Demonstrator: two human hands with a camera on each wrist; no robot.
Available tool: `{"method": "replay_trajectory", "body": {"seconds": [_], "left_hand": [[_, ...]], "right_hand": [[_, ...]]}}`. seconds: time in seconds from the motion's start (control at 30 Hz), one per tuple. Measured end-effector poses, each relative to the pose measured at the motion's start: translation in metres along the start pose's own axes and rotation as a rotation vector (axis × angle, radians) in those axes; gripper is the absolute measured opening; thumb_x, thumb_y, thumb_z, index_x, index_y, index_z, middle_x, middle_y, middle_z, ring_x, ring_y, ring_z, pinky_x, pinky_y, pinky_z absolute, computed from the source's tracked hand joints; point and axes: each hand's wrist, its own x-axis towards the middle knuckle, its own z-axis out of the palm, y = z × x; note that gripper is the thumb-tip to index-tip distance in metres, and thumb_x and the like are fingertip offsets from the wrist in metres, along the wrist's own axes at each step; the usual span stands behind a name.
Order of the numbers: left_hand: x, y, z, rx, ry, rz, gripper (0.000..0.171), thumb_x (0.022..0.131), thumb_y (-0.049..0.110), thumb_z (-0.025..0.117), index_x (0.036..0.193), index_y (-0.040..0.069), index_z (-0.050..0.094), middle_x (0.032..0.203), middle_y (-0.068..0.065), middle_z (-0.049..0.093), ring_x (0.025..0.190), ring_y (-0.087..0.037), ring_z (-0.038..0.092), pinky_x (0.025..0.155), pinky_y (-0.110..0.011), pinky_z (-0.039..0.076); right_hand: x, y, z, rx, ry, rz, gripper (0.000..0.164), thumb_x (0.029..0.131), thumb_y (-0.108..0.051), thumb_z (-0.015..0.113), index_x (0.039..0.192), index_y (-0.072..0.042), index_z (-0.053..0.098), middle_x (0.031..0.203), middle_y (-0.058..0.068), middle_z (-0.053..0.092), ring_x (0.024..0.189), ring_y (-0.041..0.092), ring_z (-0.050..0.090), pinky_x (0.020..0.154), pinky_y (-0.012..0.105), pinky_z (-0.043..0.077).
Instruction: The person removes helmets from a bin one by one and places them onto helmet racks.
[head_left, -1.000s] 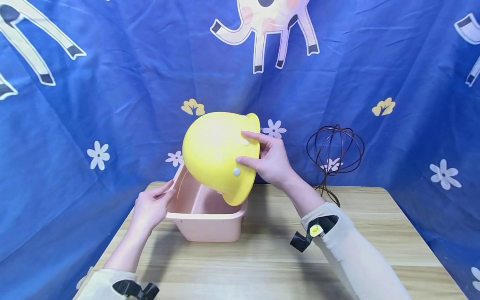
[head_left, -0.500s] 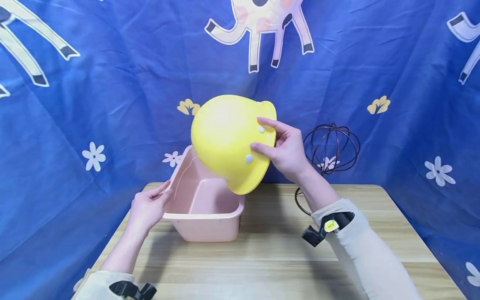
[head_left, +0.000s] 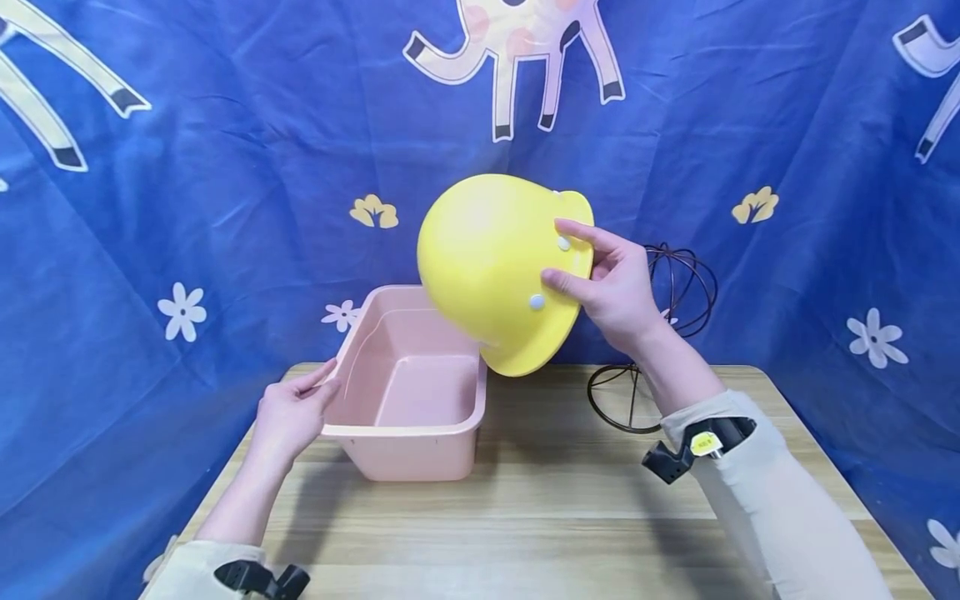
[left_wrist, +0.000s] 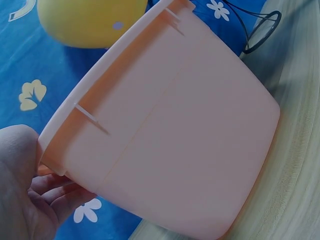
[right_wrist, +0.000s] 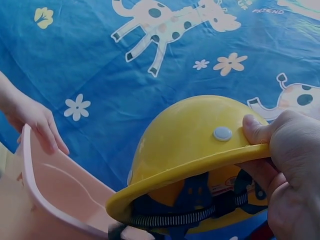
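A yellow hard hat (head_left: 487, 258) is held up by my right hand (head_left: 618, 287), thumb and a finger on its outer shell near the brim. In the right wrist view, the other fingers reach under the brim, and a dark head strap (right_wrist: 175, 217) shows inside the hat (right_wrist: 192, 132). The hat is tilted on its side, above the right rim of a pink plastic basin (head_left: 405, 454). My left hand (head_left: 292, 417) pinches the basin's left rim. From the left wrist view, the basin (left_wrist: 175, 120) is seen from outside, with the thumb over its rim.
Behind my right forearm stands a dark wire rack (head_left: 626, 400) with a round cage-like top, partly hidden. The wooden table (head_left: 450, 542) ends at the back against a blue cloth (head_left: 300, 208) printed with animals and flowers.
My right hand has raised the hard hat and carried it to the right, uncovering more of the basin's inside. The left hand keeps its grip on the rim.
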Motion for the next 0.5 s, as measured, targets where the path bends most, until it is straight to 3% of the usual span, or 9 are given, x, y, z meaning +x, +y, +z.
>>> {"method": "replay_trajectory", "body": {"seconds": [0.13, 0.33, 0.5], "left_hand": [[0.001, 0.000, 0.001, -0.007, -0.005, -0.010, 0.049, 0.104, 0.045, 0.067, 0.149, 0.024, 0.063, 0.127, -0.014, 0.072, 0.124, -0.031, 0.065, 0.076, -0.016, 0.049], [0.001, 0.000, 0.001, -0.003, 0.001, -0.024, 0.049, 0.104, 0.046, 0.067, 0.148, 0.025, 0.063, 0.129, -0.014, 0.070, 0.127, -0.031, 0.063, 0.083, -0.021, 0.050], [0.001, 0.000, 0.001, -0.001, 0.001, -0.019, 0.049, 0.104, 0.046, 0.066, 0.148, 0.024, 0.064, 0.127, -0.014, 0.071, 0.125, -0.030, 0.064, 0.081, -0.018, 0.049]], "right_hand": [[-0.001, -0.004, -0.009, -0.005, 0.004, 0.013, 0.062, 0.082, 0.029, 0.070, 0.140, 0.008, 0.064, 0.127, 0.023, 0.066, 0.108, 0.031, 0.075, 0.083, 0.045, 0.061], [-0.003, -0.008, -0.020, -0.021, 0.013, 0.036, 0.062, 0.082, 0.028, 0.071, 0.140, 0.007, 0.064, 0.126, 0.022, 0.068, 0.106, 0.030, 0.076, 0.082, 0.045, 0.061], [-0.004, -0.011, -0.028, -0.029, 0.027, 0.048, 0.062, 0.082, 0.027, 0.072, 0.140, 0.007, 0.064, 0.124, 0.022, 0.069, 0.104, 0.029, 0.076, 0.080, 0.044, 0.062]]}}
